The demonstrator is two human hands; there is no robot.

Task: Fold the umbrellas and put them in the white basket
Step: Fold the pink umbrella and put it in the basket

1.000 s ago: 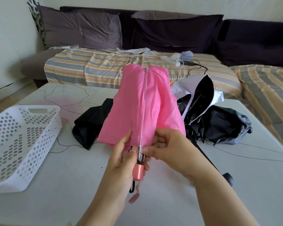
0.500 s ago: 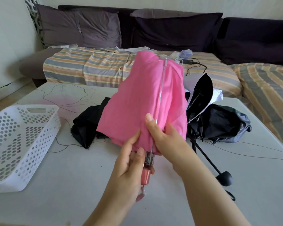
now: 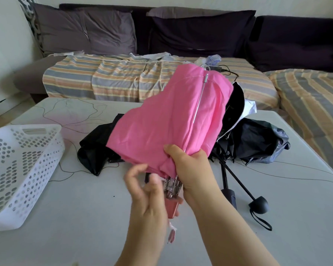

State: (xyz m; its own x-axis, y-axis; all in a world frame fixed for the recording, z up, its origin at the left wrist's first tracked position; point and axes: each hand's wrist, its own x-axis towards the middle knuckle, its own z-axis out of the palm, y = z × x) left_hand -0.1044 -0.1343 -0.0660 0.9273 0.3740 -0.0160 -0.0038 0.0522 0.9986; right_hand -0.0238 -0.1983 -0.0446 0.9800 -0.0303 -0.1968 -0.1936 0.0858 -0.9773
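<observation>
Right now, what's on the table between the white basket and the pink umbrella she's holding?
In the head view, a crumpled black umbrella lies on the table between the white basket and the pink umbrella, with thin dark threads trailing beside it.

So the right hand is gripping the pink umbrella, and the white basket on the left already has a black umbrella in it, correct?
Not quite. The head view shows the right hand gripping the pink umbrella, but the white basket on the left holds no umbrella. The black umbrellas lie on the table behind the pink one.
</observation>
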